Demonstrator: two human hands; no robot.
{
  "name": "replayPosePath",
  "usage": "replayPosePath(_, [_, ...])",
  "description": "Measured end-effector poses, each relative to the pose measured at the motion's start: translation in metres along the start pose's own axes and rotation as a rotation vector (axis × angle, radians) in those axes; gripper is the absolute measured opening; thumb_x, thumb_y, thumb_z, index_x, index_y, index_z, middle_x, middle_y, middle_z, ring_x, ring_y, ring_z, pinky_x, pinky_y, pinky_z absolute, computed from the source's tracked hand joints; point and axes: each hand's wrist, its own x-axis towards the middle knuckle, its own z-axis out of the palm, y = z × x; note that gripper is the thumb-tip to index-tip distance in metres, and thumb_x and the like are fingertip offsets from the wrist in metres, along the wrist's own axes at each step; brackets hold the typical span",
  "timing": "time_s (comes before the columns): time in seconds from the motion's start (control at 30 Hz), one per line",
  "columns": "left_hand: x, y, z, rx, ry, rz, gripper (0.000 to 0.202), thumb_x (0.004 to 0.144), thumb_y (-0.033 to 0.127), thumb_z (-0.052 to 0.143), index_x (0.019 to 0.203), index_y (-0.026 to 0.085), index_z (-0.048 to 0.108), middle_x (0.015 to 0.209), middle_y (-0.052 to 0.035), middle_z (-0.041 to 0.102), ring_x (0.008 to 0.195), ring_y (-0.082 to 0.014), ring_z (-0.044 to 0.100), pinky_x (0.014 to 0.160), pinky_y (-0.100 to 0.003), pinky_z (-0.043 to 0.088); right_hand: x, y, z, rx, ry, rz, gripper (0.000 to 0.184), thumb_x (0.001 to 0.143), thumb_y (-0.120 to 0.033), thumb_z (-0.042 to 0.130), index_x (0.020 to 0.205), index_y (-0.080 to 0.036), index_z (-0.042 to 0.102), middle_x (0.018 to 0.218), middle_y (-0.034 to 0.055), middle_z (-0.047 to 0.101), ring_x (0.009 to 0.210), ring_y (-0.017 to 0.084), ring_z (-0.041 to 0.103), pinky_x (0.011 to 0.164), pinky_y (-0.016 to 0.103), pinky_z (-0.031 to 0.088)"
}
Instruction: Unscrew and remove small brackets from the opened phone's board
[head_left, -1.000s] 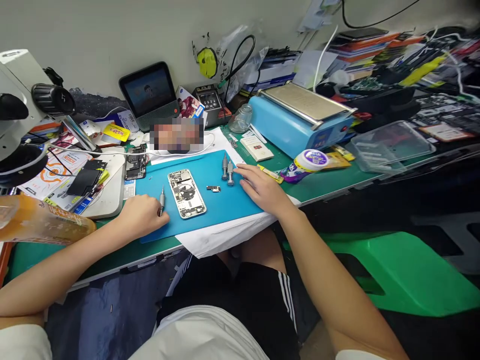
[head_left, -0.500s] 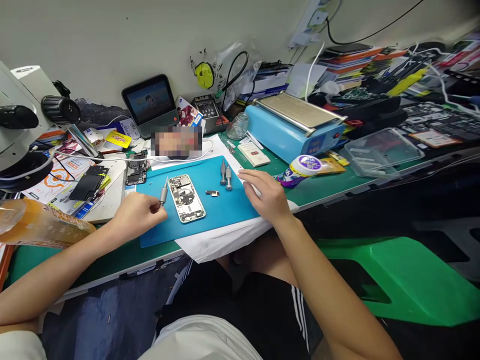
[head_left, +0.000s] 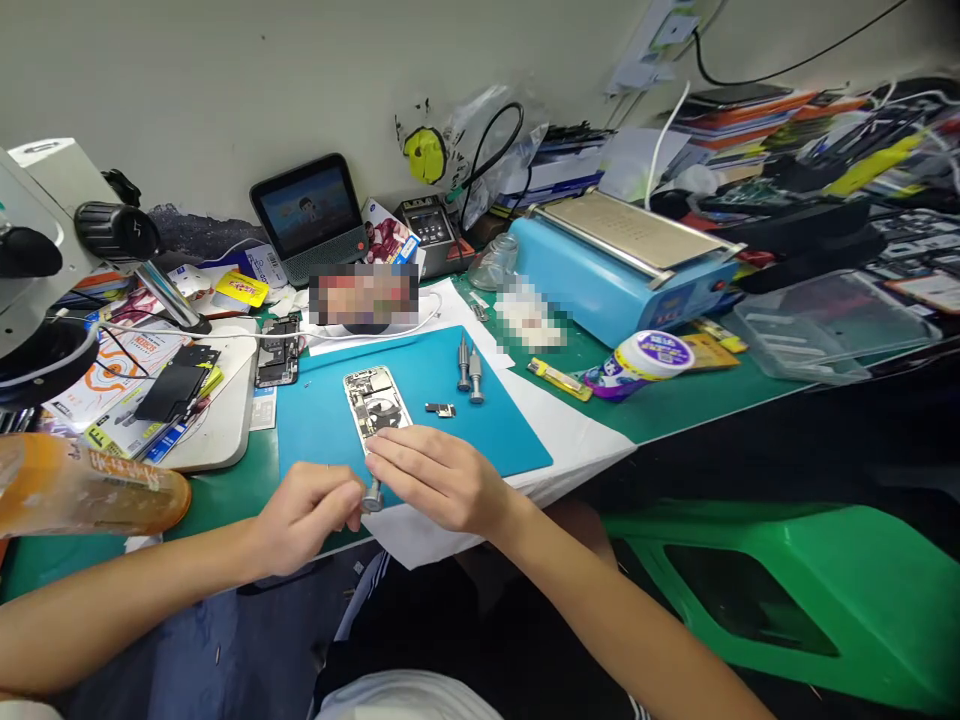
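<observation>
My left hand (head_left: 311, 515) is closed on a small metal screwdriver (head_left: 373, 497), whose round end cap shows at my fingertips. My right hand (head_left: 442, 475) reaches across from the right, its fingers stretched out close together over the lower end of an opened phone (head_left: 367, 385) and the upper part of the screwdriver. The right thumb is hidden. White-framed, with its inner parts bare, the phone lies on a blue mat (head_left: 499, 440). A small dark phone part (head_left: 440, 410) rests to its right. Beyond that stand two more metal screwdrivers (head_left: 470, 372).
Left are a drink bottle (head_left: 97, 485), a microscope (head_left: 112, 230) and a second phone body (head_left: 277, 352). On the right sit a blue heating plate machine (head_left: 615, 270), a white-and-purple jar (head_left: 641, 362) and a clear plastic box (head_left: 832, 325). A green stool (head_left: 862, 600) stands below.
My right hand has moved left from the mat's right edge onto the phone's lower end. My left hand has come down and right with the screwdriver. The view has shifted slightly.
</observation>
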Motion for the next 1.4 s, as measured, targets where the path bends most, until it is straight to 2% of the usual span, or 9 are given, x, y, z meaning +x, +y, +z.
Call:
replayPosePath(0.07, [0.000,-0.001,0.000,0.076,0.066,0.147,0.028,0.099,0.038,0.062,0.117,0.017,0.063,0.109,-0.0055,0.067,0.088,-0.0163,0.067,0.078,-0.035,0.059,-0.005,0.005,0.000,0.050,0.047,0.061,0.031,0.097,-0.007,0.056,0.128,-0.006,0.059,0.109,0.0162,0.077,0.107,0.025,0.073,0.089,0.038,0.065])
replayPosePath(0.13, [0.003,0.001,0.000,0.178,0.129,0.270,0.014,0.098,0.028,0.060,0.104,0.016,0.064,0.083,-0.0007,0.064,0.068,-0.0130,0.058,0.063,-0.029,0.051,-0.009,0.011,0.002,0.104,0.113,0.139,0.051,0.097,-0.005,0.055,0.146,-0.009,0.043,0.110,0.0163,0.076,0.108,0.025,0.072,0.087,0.039,0.065])
replayPosePath(0.2, [0.008,0.005,0.000,0.284,0.174,0.338,0.007,0.094,0.019,0.059,0.099,0.016,0.063,0.070,0.0002,0.058,0.059,-0.0144,0.048,0.054,-0.031,0.039,-0.011,0.016,0.004,0.157,0.171,0.215,0.071,0.095,-0.002,0.055,0.158,-0.015,0.025,0.108,0.0141,0.074,0.105,0.023,0.073,0.083,0.039,0.066])
replayPosePath(0.27, [0.012,0.008,0.001,0.369,0.193,0.356,0.011,0.091,0.016,0.057,0.100,0.015,0.062,0.068,-0.0011,0.057,0.059,-0.0165,0.046,0.052,-0.034,0.033,-0.008,0.020,0.006,0.204,0.207,0.264,0.081,0.092,0.001,0.056,0.161,-0.020,0.019,0.105,0.0115,0.073,0.098,0.022,0.073,0.079,0.038,0.066])
replayPosePath(0.43, [0.013,0.008,0.005,0.506,0.160,0.321,0.021,0.092,0.016,0.055,0.112,0.012,0.062,0.070,-0.0016,0.058,0.060,-0.0183,0.049,0.052,-0.035,0.033,0.004,0.026,0.006,0.303,0.256,0.310,0.068,0.092,-0.001,0.059,0.152,-0.024,0.038,0.102,0.0086,0.071,0.091,0.021,0.072,0.073,0.037,0.065])
replayPosePath(0.73, [0.002,0.014,0.008,0.566,0.030,0.242,0.045,0.100,0.025,0.050,0.140,0.005,0.046,0.074,-0.0003,0.064,0.058,-0.0169,0.060,0.050,-0.034,0.044,-0.002,0.015,0.020,0.410,0.362,0.497,0.061,0.094,-0.006,0.059,0.148,-0.028,0.041,0.102,0.0055,0.068,0.086,0.018,0.072,0.072,0.036,0.065])
replayPosePath(0.97, [0.006,0.008,0.007,0.599,-0.020,0.165,0.047,0.107,0.037,0.037,0.140,0.004,0.042,0.071,-0.0005,0.066,0.053,-0.0184,0.063,0.048,-0.034,0.045,-0.009,0.010,0.018,0.437,0.217,0.478,0.060,0.091,-0.006,0.062,0.144,-0.027,0.044,0.098,0.0055,0.071,0.084,0.019,0.072,0.071,0.036,0.064])
replayPosePath(1.2, [0.005,0.006,0.010,0.637,-0.014,0.068,0.058,0.108,0.046,0.027,0.147,0.003,0.032,0.068,-0.0018,0.066,0.054,-0.0221,0.066,0.049,-0.034,0.046,-0.012,0.012,0.021,0.431,0.157,0.496,0.055,0.094,-0.006,0.061,0.143,-0.024,0.044,0.106,0.0074,0.072,0.090,0.019,0.073,0.077,0.036,0.065])
replayPosePath(1.4, [0.008,0.005,0.010,0.605,-0.017,0.032,0.064,0.108,0.049,0.027,0.156,0.006,0.020,0.065,0.0015,0.065,0.052,-0.0203,0.066,0.047,-0.032,0.043,-0.008,0.013,0.022,0.423,0.125,0.465,0.054,0.094,-0.006,0.060,0.142,-0.023,0.044,0.105,0.0080,0.073,0.090,0.018,0.073,0.077,0.035,0.065])
